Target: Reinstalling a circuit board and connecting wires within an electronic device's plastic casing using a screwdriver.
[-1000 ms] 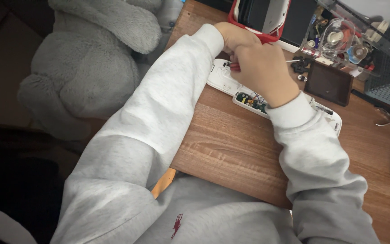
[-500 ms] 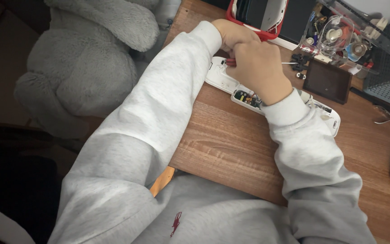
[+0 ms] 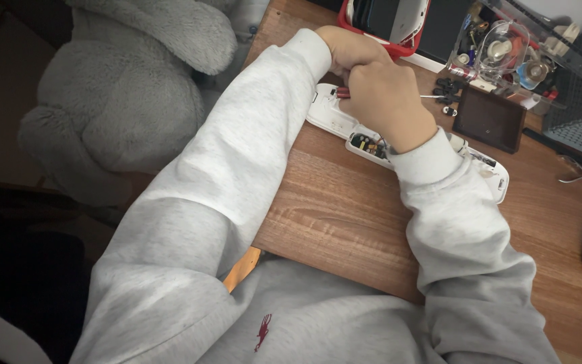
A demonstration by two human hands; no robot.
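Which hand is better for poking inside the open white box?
Probably the right hand: it grips the red-handled tool directly over the opened white device. The left hand sits behind, steadying.

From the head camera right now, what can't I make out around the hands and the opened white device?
Head view only:
- Tip of the red-handled tool: hidden under the right hand.
- Left hand: its fingers are tucked behind the right hand, so the grip is unclear.
- White device: its middle is covered by the right hand and cuff.
- Circuit board: parts too small to identify.
- Red tray: cut off by the top edge.
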